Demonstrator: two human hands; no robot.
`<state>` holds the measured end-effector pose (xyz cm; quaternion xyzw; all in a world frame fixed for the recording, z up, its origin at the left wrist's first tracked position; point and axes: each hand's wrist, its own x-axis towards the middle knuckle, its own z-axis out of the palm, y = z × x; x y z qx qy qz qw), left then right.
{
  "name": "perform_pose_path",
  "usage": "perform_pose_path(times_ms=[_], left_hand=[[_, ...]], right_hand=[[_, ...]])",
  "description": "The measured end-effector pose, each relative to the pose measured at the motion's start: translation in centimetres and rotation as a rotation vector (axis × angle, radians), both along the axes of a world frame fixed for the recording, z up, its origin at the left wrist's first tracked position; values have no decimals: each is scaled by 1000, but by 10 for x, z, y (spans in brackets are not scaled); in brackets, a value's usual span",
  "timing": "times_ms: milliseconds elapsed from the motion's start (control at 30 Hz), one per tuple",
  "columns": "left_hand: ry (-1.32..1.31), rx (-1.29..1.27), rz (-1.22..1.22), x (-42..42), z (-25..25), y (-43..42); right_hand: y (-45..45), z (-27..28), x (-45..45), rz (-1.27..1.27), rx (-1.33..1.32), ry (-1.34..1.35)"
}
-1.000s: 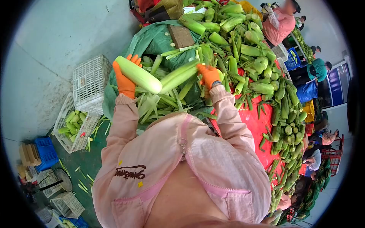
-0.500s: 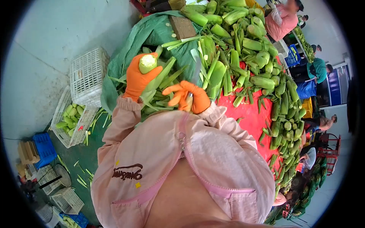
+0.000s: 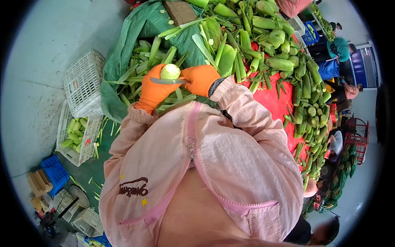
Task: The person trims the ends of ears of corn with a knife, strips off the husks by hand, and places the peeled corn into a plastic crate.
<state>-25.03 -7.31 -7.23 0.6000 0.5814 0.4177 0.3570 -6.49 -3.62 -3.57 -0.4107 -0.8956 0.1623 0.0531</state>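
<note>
My left hand (image 3: pixel 154 91), in an orange glove, is wrapped round a corn ear (image 3: pixel 170 71) whose pale cut end faces up toward me. My right hand (image 3: pixel 201 79), also gloved in orange, grips a knife; its blade (image 3: pixel 168 81) lies across the near side of the ear, just below the cut end. Both hands are close together in front of my chest. Beneath and beyond them, loose green husk leaves (image 3: pixel 142 61) fill a green sack (image 3: pixel 113 88). The knife's handle is hidden inside my right hand.
Unpeeled corn (image 3: pixel 279 64) is heaped on a red sheet (image 3: pixel 269 103) at the right. A wooden block (image 3: pixel 180 12) rests on the sack's far side. At the left are a white crate (image 3: pixel 84 84) and a basket of peeled corn (image 3: pixel 91 138). Co-workers (image 3: pixel 339 50) are at the far right.
The leafy piece has left my right hand, which now holds a knife. My left hand has tipped the ear cut end up, and the blade has come against it. The view has shifted.
</note>
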Motion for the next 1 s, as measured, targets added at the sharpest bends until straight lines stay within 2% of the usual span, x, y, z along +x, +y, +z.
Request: perform_pose_path(times_ms=[67,167,300,400,467,500,567,633,733,900,1000], left_hand=[[-46,-64,44,6,8,-5],[-103,38,17,6,-17,-8],[-133,-34,40,9,-19,-15],[-134,-132,-67,-2,-4,-9],[-423,-297,-452,-25,-10,1],[-421,-300,-441,-28,-9,2],[-691,-592,-585,-31,-5,6],[-681,-538,-555,-21,-22,2],[-457,-331,-243,-10,-44,-6],[-298,-297,-35,10,-53,-9],[-149,-293,30,17,-34,-14]], right_hand=[[3,-9,2,-7,-2,-20],[7,-31,8,-8,-63,53],[11,-55,13,-51,-49,138],[8,-50,17,-50,-81,212],[7,-45,17,14,-111,287],[7,-44,14,23,-117,291],[8,-41,10,33,-134,193],[8,-40,15,52,-109,167],[2,-53,21,-54,-108,51],[-2,-60,8,-56,-120,15],[1,-65,7,-74,-151,-1]])
